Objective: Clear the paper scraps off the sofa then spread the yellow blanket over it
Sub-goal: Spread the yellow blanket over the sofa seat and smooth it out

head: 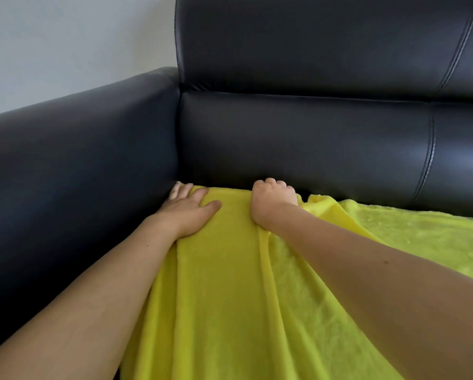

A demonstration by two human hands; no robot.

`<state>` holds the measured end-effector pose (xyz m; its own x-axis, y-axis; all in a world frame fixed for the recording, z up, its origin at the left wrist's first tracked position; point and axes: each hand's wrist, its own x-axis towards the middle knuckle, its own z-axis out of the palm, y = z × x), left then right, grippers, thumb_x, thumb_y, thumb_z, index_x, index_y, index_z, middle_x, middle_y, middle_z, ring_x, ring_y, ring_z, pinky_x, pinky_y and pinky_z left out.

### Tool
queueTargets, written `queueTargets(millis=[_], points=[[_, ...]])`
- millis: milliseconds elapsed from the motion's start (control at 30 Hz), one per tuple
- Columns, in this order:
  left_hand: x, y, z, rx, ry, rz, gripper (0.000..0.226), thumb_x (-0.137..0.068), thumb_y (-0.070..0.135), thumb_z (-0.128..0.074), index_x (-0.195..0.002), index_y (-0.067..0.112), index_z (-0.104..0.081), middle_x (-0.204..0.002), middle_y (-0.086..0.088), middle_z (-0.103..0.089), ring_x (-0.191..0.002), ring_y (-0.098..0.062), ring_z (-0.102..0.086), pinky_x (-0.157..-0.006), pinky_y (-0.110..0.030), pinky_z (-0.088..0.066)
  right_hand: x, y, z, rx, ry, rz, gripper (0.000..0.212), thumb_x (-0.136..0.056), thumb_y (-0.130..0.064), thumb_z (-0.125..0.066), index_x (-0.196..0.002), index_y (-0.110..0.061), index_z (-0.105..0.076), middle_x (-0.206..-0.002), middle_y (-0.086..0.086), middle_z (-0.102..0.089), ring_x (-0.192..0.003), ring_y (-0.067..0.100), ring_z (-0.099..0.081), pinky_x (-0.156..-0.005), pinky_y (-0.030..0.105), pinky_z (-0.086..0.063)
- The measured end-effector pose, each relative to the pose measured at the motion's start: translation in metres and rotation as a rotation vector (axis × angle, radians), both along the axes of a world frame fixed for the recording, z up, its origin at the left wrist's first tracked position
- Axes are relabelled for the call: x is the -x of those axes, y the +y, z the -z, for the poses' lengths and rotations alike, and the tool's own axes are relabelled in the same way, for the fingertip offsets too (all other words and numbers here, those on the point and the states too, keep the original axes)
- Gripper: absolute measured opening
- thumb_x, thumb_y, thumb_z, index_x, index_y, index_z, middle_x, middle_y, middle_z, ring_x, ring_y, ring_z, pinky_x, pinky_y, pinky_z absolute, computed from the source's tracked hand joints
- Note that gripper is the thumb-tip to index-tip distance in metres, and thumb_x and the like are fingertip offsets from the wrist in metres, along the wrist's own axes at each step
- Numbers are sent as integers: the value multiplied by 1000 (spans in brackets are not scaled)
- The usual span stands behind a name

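**Q:** What are the fingers doing?

**A:** The left hand [187,208] lies flat, fingers straight and spread, pressing the far corner of the yellow blanket [229,283] down onto the seat. Its fingertips reach the corner where the armrest [73,149] meets the backrest [298,138]. Two fingers sit on bare black leather just past the blanket's edge; the thumb and the other fingers rest on the cloth.

**Q:** And the other hand?

**A:** The right hand [271,200] is curled into a fist, gripping a bunch of the blanket's far edge. Its knuckles touch or nearly touch the bottom of the backrest. A long fold runs from under that fist back toward the person.

**Q:** Where does the blanket lie from there?

**A:** Between the two hands it is drawn fairly smooth. To the right of the fist its edge is rumpled, just short of the backrest, and then it spreads flat over the seat. Nearer the person it covers the seat beneath both bare forearms.

**Q:** What surrounds it?

**A:** A black leather sofa [312,50] with stitched seams, and a pale wall [65,37] beyond the armrest.
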<state>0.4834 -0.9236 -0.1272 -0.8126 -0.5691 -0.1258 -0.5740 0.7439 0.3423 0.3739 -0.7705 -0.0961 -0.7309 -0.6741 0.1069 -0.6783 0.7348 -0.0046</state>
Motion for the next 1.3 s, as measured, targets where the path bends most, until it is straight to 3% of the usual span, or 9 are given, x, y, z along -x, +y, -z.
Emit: queueTargets(millis=[300,433,600,767,867,933,1000,1200,1300], points=[[2,8,-11,49,-107,-55,71,-90,73,-25,-154,43,-17,-165,-2,-1,-150,-27,-3,-120,-43,-10,6,51,1,-143,-105,44,67,-90,-66,-17,-146,-32,-27,-155,7,-16,-139,38,-16,-109,63,-5],[-12,41,-32,199,-120,-51,62,-99,56,-21,-154,27,-24,-162,-6,-18,-143,-33,-26,-115,-44,-26,10,72,10,-81,-298,-24,71,-90,-69,-14,-152,-33,-14,-161,3,-5,-146,34,-5,-114,57,-6],[-74,116,-53,287,-65,-124,50,-94,36,-39,-140,17,-38,-139,-11,-42,-123,-34,-42,-96,-44,-42,13,73,12,-69,-302,-16,69,-93,-64,-13,-153,-31,-12,-162,3,-1,-147,32,2,-114,56,-1],[-127,149,-79,322,-355,-340,47,-94,38,-42,-134,14,-36,-122,-12,-48,-103,-31,-52,-72,-38,-42,-11,76,-10,-88,9,-15,61,-98,-51,-21,-149,-19,-29,-158,10,-15,-144,35,-10,-114,57,-6],[-141,147,-82,194,-393,-347,52,-96,37,-43,-139,9,-36,-119,-11,-54,-97,-28,-56,-76,-37,-49,-57,78,-24,40,93,-93,53,-93,-46,-35,-134,-13,-45,-137,11,-38,-123,32,-37,-96,45,-35],[-149,147,-82,102,-346,-294,54,-98,33,-41,-143,5,-36,-123,-13,-56,-99,-28,-57,-77,-35,-49,-90,83,-24,46,-43,-119,57,-91,-49,-37,-134,-13,-43,-133,12,-43,-118,33,-45,-78,41,-38],[-157,149,-84,49,-299,-293,45,-98,27,-41,-136,4,-45,-114,-15,-58,-84,-25,-56,-64,-31,-46,-112,95,-18,-26,-187,-104,60,-89,-52,-39,-135,-13,-40,-132,11,-46,-114,34,-50,-69,38,-37],[-195,153,-84,-355,-236,-327,28,-96,30,-52,-111,7,-51,-96,-17,-62,-76,-28,-63,-61,-32,-55,-129,116,-10,-157,-129,-79,69,-93,-64,-25,-147,-21,-28,-150,12,-27,-134,37,-33,-100,50,-35],[-210,159,-81,-703,59,-242,18,-95,20,-55,-108,9,-60,-105,-18,-68,-93,-33,-66,-75,-37,-56,-131,116,-4,-138,-68,-56,67,-94,-64,-21,-147,-24,-27,-150,13,-27,-134,37,-32,-102,52,-33]])
